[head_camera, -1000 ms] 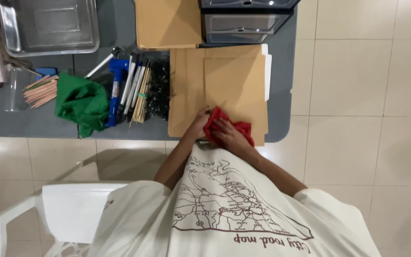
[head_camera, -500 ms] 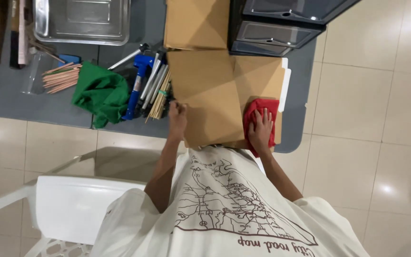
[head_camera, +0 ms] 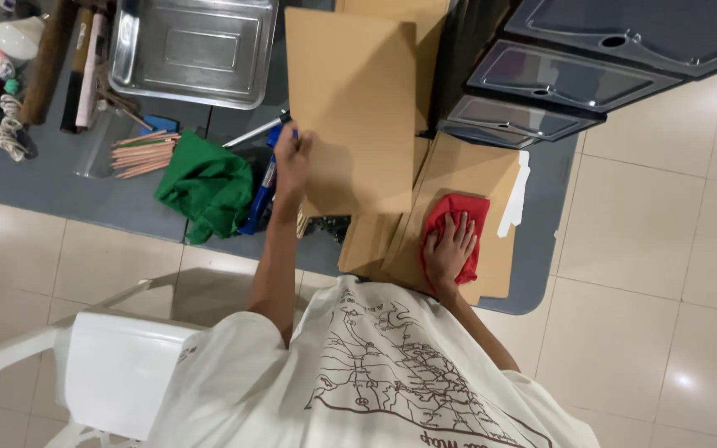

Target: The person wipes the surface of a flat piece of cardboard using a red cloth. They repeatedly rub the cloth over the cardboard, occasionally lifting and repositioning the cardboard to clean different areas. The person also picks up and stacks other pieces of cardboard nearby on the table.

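My left hand (head_camera: 292,162) grips the left edge of a large brown cardboard sheet (head_camera: 358,108) and holds it lifted above the table. My right hand (head_camera: 450,249) lies flat, fingers spread, on a red cloth (head_camera: 460,209). The cloth rests on a stack of brown sheets (head_camera: 466,170) lying on the grey table (head_camera: 85,199). More brown sheets show under and behind the lifted one.
A crumpled green cloth (head_camera: 205,187), blue pens (head_camera: 263,195) and a bundle of pencils (head_camera: 143,153) lie left of my left hand. A metal tray (head_camera: 192,50) sits at the back. Stacked black trays (head_camera: 558,66) stand at the right. A white chair (head_camera: 118,365) stands on the tiled floor.
My left hand has raised the top brown sheet off the stack and swung it up and to the left. My right hand stays pressed on the red cloth.
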